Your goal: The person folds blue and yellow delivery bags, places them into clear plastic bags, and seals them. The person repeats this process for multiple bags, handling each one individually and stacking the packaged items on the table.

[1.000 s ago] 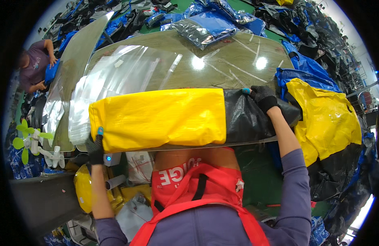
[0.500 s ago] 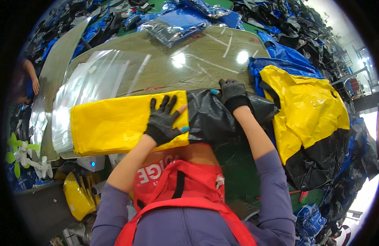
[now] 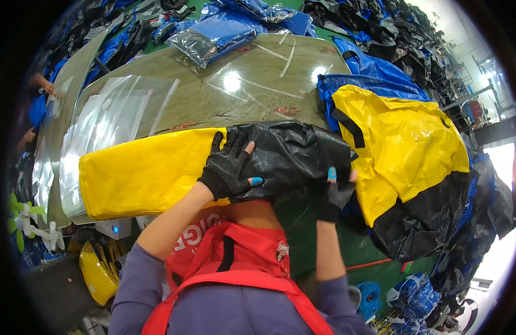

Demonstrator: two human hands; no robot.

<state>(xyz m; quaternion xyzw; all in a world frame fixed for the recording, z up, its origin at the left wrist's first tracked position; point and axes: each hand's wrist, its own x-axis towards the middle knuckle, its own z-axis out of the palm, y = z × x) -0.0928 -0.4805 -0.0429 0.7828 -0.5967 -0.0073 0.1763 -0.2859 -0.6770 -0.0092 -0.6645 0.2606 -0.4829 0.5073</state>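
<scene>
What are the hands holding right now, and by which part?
The folded yellow-and-black garment: left hand presses flat on its middle; right hand grips its black end's near edge.

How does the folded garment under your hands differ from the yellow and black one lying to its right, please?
The folded garment is a flat, long strip; the loose garment lies spread and rumpled. The left hand presses the folded one; the loose one lies untouched. Both are yellow and black.
</scene>
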